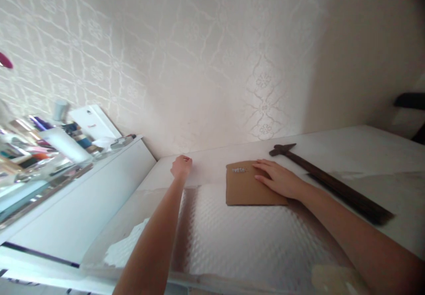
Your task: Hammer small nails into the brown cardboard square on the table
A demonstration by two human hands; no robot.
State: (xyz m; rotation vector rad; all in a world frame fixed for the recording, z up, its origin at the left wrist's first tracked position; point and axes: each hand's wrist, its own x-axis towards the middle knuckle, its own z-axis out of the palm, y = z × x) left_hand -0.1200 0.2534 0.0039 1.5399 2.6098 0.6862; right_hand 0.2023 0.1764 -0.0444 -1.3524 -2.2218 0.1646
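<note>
My left hand is curled closed at the far edge of a clear, textured plastic sheet spread over the white table. It seems to pinch the sheet's edge, but the fingers hide the contact. My right hand lies flat and open on a brown cardboard piece that rests on the sheet. A small pile of pale little items sits on the cardboard's far left corner. A dark wooden-handled hammer lies to the right of my right hand.
The patterned wall stands right behind the table. To the left, a white cabinet carries a crowded tray of bottles and tubes. A dark object shows at the far right edge.
</note>
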